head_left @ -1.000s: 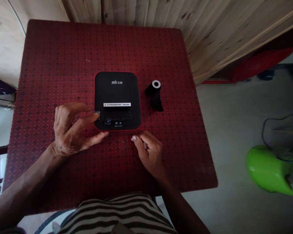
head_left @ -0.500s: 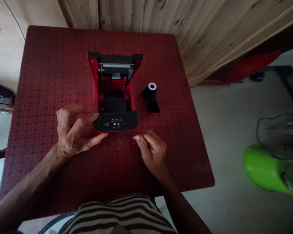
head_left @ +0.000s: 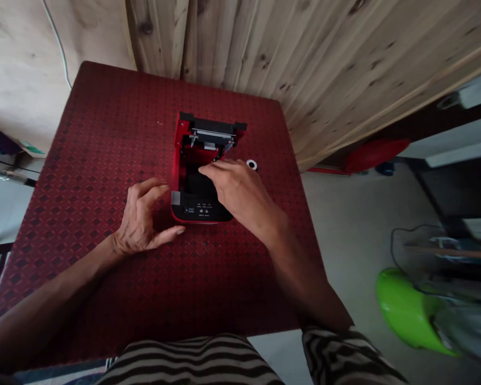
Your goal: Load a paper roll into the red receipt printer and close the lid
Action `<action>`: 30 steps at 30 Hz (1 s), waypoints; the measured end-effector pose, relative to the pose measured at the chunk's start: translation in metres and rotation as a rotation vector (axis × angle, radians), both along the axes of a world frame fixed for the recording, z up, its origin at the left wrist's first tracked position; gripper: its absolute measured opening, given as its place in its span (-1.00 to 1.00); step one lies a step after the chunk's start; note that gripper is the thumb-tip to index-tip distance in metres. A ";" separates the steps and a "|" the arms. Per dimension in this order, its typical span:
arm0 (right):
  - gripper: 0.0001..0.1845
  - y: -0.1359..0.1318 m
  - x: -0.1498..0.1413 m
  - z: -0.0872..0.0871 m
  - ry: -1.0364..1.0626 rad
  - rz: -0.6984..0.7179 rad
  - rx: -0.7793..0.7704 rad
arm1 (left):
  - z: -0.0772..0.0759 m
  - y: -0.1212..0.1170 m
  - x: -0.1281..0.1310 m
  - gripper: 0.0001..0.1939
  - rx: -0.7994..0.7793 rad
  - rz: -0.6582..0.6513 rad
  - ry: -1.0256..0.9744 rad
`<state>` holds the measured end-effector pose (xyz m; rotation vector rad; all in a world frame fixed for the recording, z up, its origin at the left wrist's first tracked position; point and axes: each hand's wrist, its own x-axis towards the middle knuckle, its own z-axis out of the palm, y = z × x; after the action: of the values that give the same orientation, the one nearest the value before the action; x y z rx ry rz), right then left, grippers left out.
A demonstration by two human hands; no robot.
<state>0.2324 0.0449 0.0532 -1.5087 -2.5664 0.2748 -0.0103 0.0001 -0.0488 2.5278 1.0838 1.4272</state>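
Observation:
On the table stands a small red and black printer (head_left: 202, 209), its lid (head_left: 212, 131) raised. A grey patch sits on the left corner of its front panel. My left hand (head_left: 142, 214) is just left of the printer, fingers apart and holding nothing. My right hand (head_left: 240, 187) reaches over the right side of the printer's cavity, thumb and fingers drawn together above the dark inside. Whatever they may hold is hidden. Behind that hand, the white end of a black roll (head_left: 251, 164) shows; the rest of the roll is covered.
The table (head_left: 104, 139) has a red patterned cover and stands against a wooden plank wall (head_left: 240, 48). A bright green plastic object (head_left: 409, 310) and a dark cable (head_left: 393, 240) are on the right, beyond the table. A red object (head_left: 377, 155) lies near the wall's foot.
My right hand has moved up from the table's front onto the printer's cavity. My left fingers have come off the printer's left corner. The view has shifted.

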 end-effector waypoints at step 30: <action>-0.69 0.032 -0.037 0.003 -0.325 0.079 -0.077 | -0.004 0.007 -0.009 -0.28 -0.173 -0.024 -0.015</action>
<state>0.1955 0.0766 0.0564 -1.5973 -2.9012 0.1482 -0.0189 0.0073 -0.0529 2.3981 1.1181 1.2846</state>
